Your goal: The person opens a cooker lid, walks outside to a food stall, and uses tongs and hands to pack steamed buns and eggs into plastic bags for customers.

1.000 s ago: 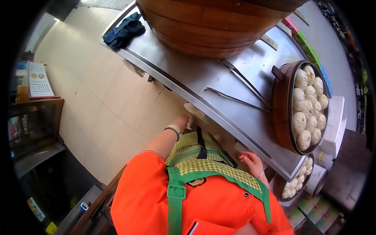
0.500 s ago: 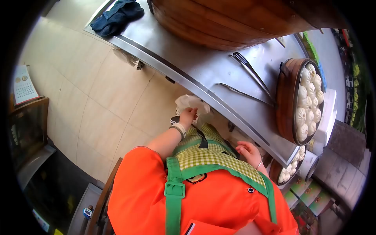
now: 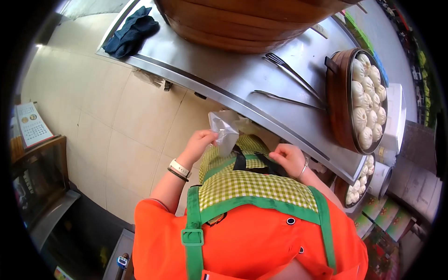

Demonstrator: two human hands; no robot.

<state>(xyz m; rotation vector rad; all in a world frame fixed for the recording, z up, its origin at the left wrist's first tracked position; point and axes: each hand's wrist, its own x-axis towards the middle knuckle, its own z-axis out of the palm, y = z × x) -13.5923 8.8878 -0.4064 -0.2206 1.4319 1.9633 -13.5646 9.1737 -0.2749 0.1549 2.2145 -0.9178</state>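
Thinly creased and see-through, a plastic bag catches the light in front of a checked cloth apron with green trim. The desk is smooth, shiny metal with a straight raised edge. On it stand a large round steamer of banded brown wood and a smaller round tray packed with white, pleated buns; slim metal tongs lie between them, and a crumpled dark blue cloth rests near the far left corner.

The left arm reaches forward with its elbow bent, the left hand turned inward. Its grip is narrow, thumb and fingers pinching the bag. The right hand is over the apron near the desk's edge, fingers curled; whether it holds anything cannot be told. The bag spreads forward and right from the left fingertips, toward the desk's edge and well apart from the right hand.
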